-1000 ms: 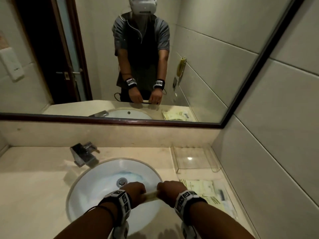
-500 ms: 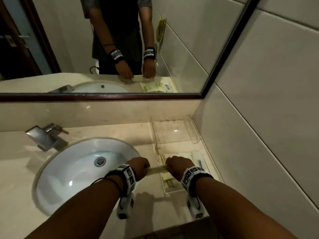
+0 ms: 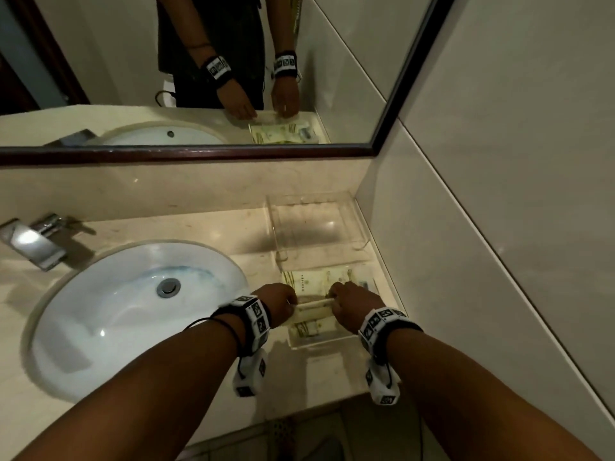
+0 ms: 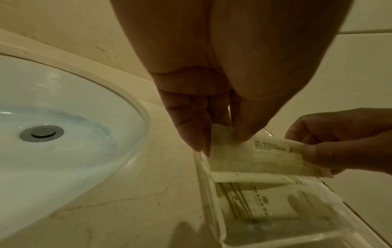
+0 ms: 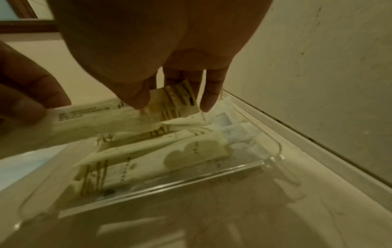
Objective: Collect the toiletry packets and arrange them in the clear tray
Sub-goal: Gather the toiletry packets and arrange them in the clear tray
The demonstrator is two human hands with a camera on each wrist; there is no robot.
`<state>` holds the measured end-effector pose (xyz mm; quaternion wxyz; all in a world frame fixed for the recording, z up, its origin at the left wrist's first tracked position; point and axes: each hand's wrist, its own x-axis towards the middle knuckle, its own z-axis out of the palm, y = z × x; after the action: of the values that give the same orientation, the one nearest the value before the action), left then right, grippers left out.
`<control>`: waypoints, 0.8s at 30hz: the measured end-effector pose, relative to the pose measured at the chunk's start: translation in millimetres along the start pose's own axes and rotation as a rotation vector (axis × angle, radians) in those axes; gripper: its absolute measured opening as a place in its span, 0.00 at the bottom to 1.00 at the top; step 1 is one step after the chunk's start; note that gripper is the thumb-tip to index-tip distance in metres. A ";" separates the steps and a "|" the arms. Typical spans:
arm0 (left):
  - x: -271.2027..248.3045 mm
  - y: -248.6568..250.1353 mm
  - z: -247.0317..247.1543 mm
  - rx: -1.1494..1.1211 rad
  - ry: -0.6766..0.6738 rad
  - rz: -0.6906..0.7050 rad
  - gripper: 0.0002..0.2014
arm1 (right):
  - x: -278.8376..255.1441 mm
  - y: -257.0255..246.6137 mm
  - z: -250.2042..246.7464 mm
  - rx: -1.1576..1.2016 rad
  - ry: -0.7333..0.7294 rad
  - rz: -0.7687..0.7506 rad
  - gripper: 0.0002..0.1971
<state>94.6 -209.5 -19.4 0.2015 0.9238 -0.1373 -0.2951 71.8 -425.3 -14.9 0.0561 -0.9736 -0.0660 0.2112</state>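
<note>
**Both hands hold one long packet over the tray beside the sink**

The left hand (image 3: 278, 302) pinches one end of a long pale packet (image 3: 314, 305) between thumb and fingertips; the right hand (image 3: 352, 306) pinches the other end, by the brown stripes. The packet hangs level just above the clear tray (image 3: 327, 342), which sits on the counter (image 3: 206, 227) to the right of the sink (image 3: 100, 311). More packets (image 5: 148, 161) already lie in the tray, pale with brown stripes and a column of small print, plus some whitish ones at the wall end. The held packet carries lines of fine dark print, too blurred to read. A second clear tray (image 3: 316, 224) stands behind the first, farther from the sink's front edge, under the mirror (image 3: 199, 78). A metal tap (image 3: 33, 241) sits to the left behind the sink.
</note>
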 end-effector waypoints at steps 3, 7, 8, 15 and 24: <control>5.6 6.6 8.5 0.005 -0.050 0.000 0.14 | -1.4 13.9 3.1 -0.029 -0.025 -0.007 0.14; 7.7 14.6 21.5 0.007 -0.083 -0.017 0.16 | -1.6 24.8 11.3 -0.064 -0.053 -0.010 0.15; 7.1 15.8 23.6 0.012 -0.093 -0.016 0.16 | -1.6 25.9 13.4 -0.075 -0.057 -0.011 0.15; -0.1 11.3 31.5 0.016 -0.083 -0.034 0.17 | -3.0 33.4 27.5 -0.088 -0.067 -0.032 0.15; -4.8 17.3 30.9 0.087 0.024 0.000 0.15 | -6.6 31.1 37.8 -0.086 0.057 -0.092 0.11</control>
<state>69.9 -232.0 -32.3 0.1625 0.9353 -0.1474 -0.2775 53.4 -453.9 -50.8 0.0258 -0.9766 -0.1179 0.1777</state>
